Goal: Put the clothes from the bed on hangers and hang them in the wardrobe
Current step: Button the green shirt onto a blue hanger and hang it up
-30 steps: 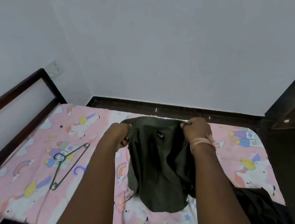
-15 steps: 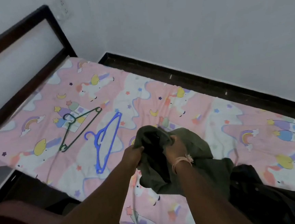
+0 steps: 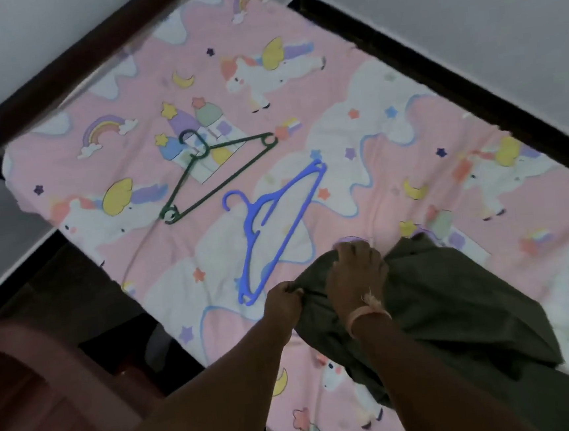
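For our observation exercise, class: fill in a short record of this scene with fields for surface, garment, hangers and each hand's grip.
surface: bed sheet, pink with unicorn print
garment: dark green garment, bunched on the sheet
hangers: green hanger and blue hanger, both lying flat, unused
left hand: grip on the garment's edge
right hand: grip on the garment's top

walls (image 3: 463, 0): pale grey | bed frame (image 3: 67, 69): dark wood | sheet (image 3: 392, 171): pink, unicorn print
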Tool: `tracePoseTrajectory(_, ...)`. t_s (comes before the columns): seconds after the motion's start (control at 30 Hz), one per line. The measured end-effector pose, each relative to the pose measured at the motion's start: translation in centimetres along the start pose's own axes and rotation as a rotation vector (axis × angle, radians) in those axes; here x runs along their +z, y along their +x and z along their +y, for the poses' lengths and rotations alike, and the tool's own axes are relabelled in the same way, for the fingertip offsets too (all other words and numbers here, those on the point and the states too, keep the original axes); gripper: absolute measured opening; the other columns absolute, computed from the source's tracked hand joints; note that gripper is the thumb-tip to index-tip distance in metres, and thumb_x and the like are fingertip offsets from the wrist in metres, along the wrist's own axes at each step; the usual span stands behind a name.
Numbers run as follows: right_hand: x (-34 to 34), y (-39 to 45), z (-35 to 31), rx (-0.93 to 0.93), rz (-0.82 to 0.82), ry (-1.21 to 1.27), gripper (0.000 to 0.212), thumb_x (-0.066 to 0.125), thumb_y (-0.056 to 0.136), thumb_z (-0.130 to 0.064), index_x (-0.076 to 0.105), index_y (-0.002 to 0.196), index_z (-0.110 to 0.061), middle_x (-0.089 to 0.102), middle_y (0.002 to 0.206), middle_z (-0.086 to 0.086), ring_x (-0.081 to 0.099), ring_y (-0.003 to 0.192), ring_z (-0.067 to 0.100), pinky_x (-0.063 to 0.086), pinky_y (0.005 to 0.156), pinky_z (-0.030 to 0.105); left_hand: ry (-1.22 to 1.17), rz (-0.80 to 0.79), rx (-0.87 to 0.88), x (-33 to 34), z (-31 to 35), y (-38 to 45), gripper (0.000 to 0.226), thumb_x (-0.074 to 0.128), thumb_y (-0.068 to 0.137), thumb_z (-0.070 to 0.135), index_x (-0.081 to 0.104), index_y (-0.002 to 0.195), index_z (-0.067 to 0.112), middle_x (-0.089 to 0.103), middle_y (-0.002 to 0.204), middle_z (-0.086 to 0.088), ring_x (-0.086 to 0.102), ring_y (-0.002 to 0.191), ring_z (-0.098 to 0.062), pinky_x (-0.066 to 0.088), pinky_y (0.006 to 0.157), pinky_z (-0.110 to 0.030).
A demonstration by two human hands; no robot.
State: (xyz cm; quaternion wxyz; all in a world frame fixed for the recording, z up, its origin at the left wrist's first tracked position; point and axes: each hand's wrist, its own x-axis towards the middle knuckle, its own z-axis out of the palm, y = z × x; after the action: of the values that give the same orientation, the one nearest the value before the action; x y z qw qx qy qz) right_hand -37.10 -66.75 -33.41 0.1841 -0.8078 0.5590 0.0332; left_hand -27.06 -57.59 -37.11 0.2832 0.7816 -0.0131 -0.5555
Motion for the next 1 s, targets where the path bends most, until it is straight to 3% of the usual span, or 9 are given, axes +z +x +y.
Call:
tracePoseTrajectory(0.1, 2.7, 4.6, -4.0, -0.250, -0.201, 0.018, 0.037, 0.058, 0.092, -0.016, 0.058, 0.130, -0.017, 0.055, 0.126, 0.009, 0.052, 0.114, 0.031, 0.046, 0.097, 0.045, -0.029, -0.037, -0.053, -0.1, -1.2, 2.6, 0.025, 0.052, 0.105, 0.021, 0.067, 0.124, 0.014, 0.071, 0.116, -0.004, 0.066, 0.108, -0.024, 0.054, 0.102, -0.041)
tracePoseTrajectory(0.2, 5.8, 9.1, -7.7, -0.352, -0.391, 0.029, 0.049, 0.050, 0.099, -0.016, 0.042, 0.147, -0.015, 0.041, 0.145, 0.011, 0.043, 0.130, 0.033, 0.040, 0.108, 0.045, -0.043, -0.045, -0.110, 0.2, -2.7, 5.3, 0.025, 0.050, 0.107, 0.024, 0.066, 0.124, 0.018, 0.071, 0.118, -0.001, 0.065, 0.110, -0.021, 0.052, 0.104, -0.037)
tracePoseTrajectory(0.33, 8.4, 13.4, -11.2, -0.322, -0.394, -0.312, 0.073, 0.048, 0.100, -0.023, 0.007, 0.160, -0.015, 0.003, 0.166, 0.013, 0.012, 0.150, 0.041, 0.027, 0.116, 0.050, -0.063, -0.009, -0.175, 0.8, -4.4, 7.7, 0.027, 0.049, 0.107, 0.031, 0.065, 0.125, 0.018, 0.069, 0.113, 0.002, 0.062, 0.107, -0.018, 0.051, 0.100, -0.030)
tracePoseTrajectory(0.4, 9.1, 14.8, -11.8, -0.323, -0.393, -0.379, 0.078, 0.048, 0.099, -0.023, 0.000, 0.160, -0.015, -0.001, 0.167, 0.011, 0.000, 0.152, 0.041, 0.022, 0.119, 0.051, -0.054, -0.001, -0.171, 1.1, -4.9, 8.3, 0.026, 0.051, 0.107, 0.033, 0.065, 0.124, 0.019, 0.067, 0.110, 0.005, 0.060, 0.105, -0.015, 0.050, 0.098, -0.028)
tracePoseTrajectory(0.57, 10.4, 15.6, -11.5, -0.490, -0.260, -0.564, 0.069, 0.055, 0.094, -0.023, 0.022, 0.154, -0.013, 0.039, 0.144, 0.014, 0.036, 0.133, 0.040, 0.028, 0.112, 0.052, -0.092, -0.007, -0.171, 0.9, -5.4, 8.8, 0.025, 0.056, 0.104, 0.036, 0.065, 0.122, 0.023, 0.066, 0.111, 0.007, 0.059, 0.105, -0.013, 0.050, 0.091, -0.024)
tracePoseTrajectory(0.7, 9.8, 14.3, -10.2, -0.539, -0.353, -0.589, 0.056, 0.065, 0.091, -0.038, 0.041, 0.134, -0.013, 0.049, 0.129, 0.013, 0.041, 0.124, 0.037, 0.033, 0.105, 0.051, -0.093, -0.022, -0.145, 0.7, -5.4, 8.4, 0.018, 0.056, 0.104, 0.035, 0.065, 0.116, 0.025, 0.066, 0.111, 0.005, 0.058, 0.104, -0.014, 0.047, 0.089, -0.026)
tracePoseTrajectory(0.87, 5.6, 11.5, -7.8, -0.503, -0.560, -0.072, 0.030, 0.051, 0.090, -0.004, 0.040, 0.115, -0.018, 0.067, 0.114, 0.002, 0.063, 0.103, 0.031, 0.045, 0.079, 0.036, -0.147, -0.014, -0.141, -0.5, -5.3, 6.2, 0.019, 0.057, 0.103, 0.027, 0.069, 0.116, 0.021, 0.069, 0.115, -0.004, 0.061, 0.108, -0.024, 0.052, 0.102, -0.042)
tracePoseTrajectory(0.93, 3.0, 10.0, -7.1, -0.432, -0.513, 0.123, 0.029, 0.049, 0.092, -0.005, 0.034, 0.105, -0.026, 0.070, 0.106, -0.001, 0.067, 0.094, 0.027, 0.046, 0.068, 0.034, -0.212, 0.022, -0.119, -0.7, -5.6, 5.1, 0.015, 0.058, 0.102, 0.023, 0.072, 0.107, 0.022, 0.072, 0.108, -0.005, 0.065, 0.105, -0.027, 0.054, 0.100, -0.046)
tracePoseTrajectory(1.0, -0.2, 8.2, -6.3, -0.367, -0.351, 0.320, 0.032, 0.050, 0.096, -0.008, 0.030, 0.101, -0.032, 0.070, 0.098, 0.000, 0.069, 0.094, 0.021, 0.051, 0.069, 0.033, -0.259, 0.012, -0.083, -0.5, -5.6, 3.8, 0.014, 0.059, 0.101, 0.025, 0.072, 0.104, 0.022, 0.074, 0.104, -0.004, 0.068, 0.101, -0.027, 0.056, 0.098, -0.047)
